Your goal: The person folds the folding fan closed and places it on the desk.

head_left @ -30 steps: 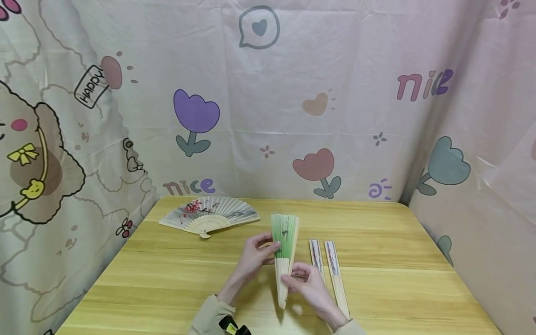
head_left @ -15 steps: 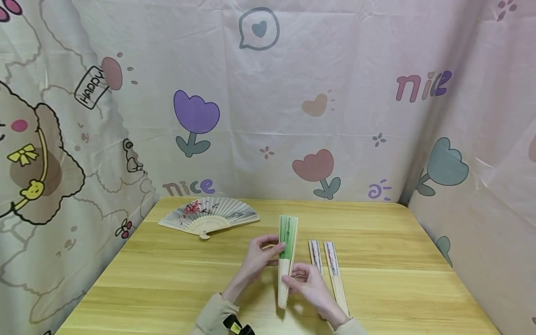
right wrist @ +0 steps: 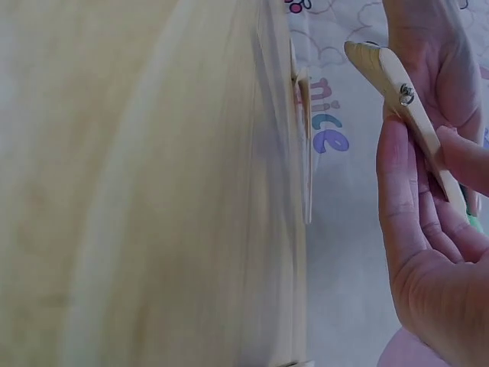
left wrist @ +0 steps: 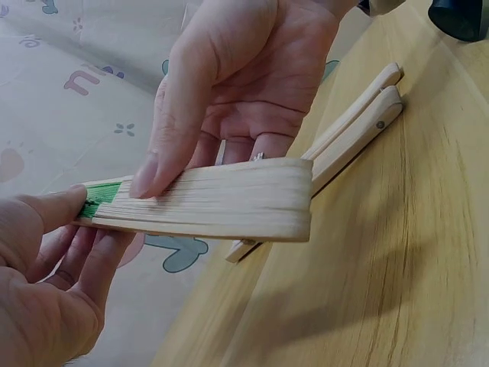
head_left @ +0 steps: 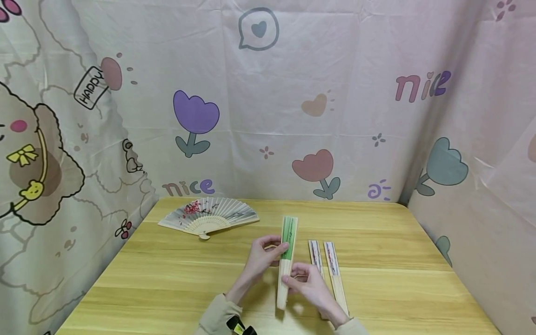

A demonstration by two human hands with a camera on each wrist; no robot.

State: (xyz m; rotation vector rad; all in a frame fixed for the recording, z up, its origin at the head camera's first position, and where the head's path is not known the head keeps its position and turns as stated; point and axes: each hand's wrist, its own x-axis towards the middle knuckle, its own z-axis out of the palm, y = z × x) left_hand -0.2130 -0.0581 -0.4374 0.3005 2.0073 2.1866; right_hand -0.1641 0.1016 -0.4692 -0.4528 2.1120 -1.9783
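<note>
A green folding fan (head_left: 289,228) with pale wooden ribs stands folded between my two hands over the table. My left hand (head_left: 260,257) pinches its green upper part between thumb and fingers. Lower down, my right hand (head_left: 311,287) grips the ribs. In the left wrist view the fan's stacked ribs (left wrist: 229,202) lie close together, my right thumb pressing on top. The right wrist view shows the metal pivot (right wrist: 406,93) near the end of the ribs, beyond my right fingers (right wrist: 401,183).
Two folded fans with patterned tops, one (head_left: 316,253) partly behind my right hand and another (head_left: 335,267) beside it, lie on the wooden table (head_left: 398,279). A spread grey fan with red blossoms (head_left: 209,216) rests at the back left. Printed cloth (head_left: 259,93) hangs behind.
The green fan has gone from slightly fanned out to folded narrow. My left hand has moved a little to the right, pushing its leaves together; my right hand has stayed about in place.
</note>
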